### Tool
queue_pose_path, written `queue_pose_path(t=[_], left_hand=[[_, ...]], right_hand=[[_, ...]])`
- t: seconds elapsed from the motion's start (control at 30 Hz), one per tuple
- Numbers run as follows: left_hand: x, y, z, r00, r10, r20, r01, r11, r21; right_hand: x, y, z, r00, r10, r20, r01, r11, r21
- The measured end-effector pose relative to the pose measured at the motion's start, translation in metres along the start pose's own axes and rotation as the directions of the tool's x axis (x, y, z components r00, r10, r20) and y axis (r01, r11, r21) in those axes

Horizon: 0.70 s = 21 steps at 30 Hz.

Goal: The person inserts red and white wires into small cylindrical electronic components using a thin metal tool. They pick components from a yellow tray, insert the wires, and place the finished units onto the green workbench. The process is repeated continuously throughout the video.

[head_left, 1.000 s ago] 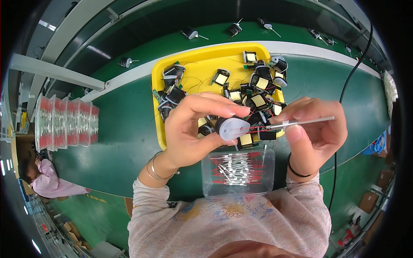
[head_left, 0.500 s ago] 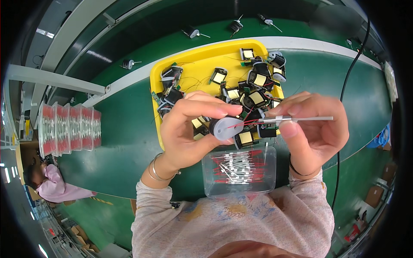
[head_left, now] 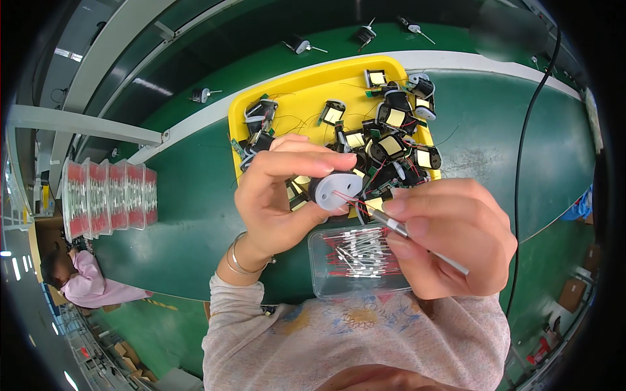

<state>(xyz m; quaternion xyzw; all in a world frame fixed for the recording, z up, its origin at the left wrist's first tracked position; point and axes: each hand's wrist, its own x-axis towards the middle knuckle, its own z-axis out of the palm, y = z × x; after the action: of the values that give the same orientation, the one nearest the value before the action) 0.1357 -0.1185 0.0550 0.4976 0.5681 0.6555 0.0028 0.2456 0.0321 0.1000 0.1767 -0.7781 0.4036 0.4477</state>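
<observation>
My left hand [head_left: 277, 195] grips a small black housing by its sides, thumb below and fingers above. Its pale grey oval cap [head_left: 338, 190] faces right and has small holes. Thin red wires run from the cap to a slim metal tube [head_left: 396, 227], which my right hand [head_left: 456, 238] pinches between thumb and fingers. A thin pale rod [head_left: 450, 262] extends from the tube's lower right end. The tube slopes down to the right, above a clear plastic box [head_left: 319, 285] of similar white and silver pieces with red wires.
Behind my hands, a yellow tray [head_left: 293, 79] holds several black housings [head_left: 391, 144] with pale yellow pads. Clear boxes [head_left: 107, 195] stand in a row at left. Finished-looking units [head_left: 301, 45] lie on the far green strip. A black cable [head_left: 520, 163] hangs at right; a person in pink [head_left: 88, 277] sits left.
My right hand has moved down and left, turning the tube from nearly level to sloping down to the right. The housing's cap has tilted slightly in my left hand.
</observation>
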Motion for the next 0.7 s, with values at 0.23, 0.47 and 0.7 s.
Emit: queue_pose_path(t=[0.23,0.47,0.7], left_hand=[[-0.0005,-0.0014,-0.0003,0.999,0.038,-0.025,-0.037,0.999,0.039],[0.0002,-0.0009,-0.0014,0.997,0.067,-0.025,-0.064,0.991,0.114],[0.0011,-0.0014,-0.0017,0.996,0.087,-0.011,-0.084,0.981,0.176]], right_hand=[[0.0001,-0.0010,-0.0027,0.998,0.014,0.055,-0.014,1.000,0.001],[-0.0034,-0.0009,-0.0043,0.996,-0.017,0.087,0.020,0.999,-0.036],[-0.0040,0.0004,-0.0055,0.995,-0.020,0.097,0.025,0.999,-0.048]])
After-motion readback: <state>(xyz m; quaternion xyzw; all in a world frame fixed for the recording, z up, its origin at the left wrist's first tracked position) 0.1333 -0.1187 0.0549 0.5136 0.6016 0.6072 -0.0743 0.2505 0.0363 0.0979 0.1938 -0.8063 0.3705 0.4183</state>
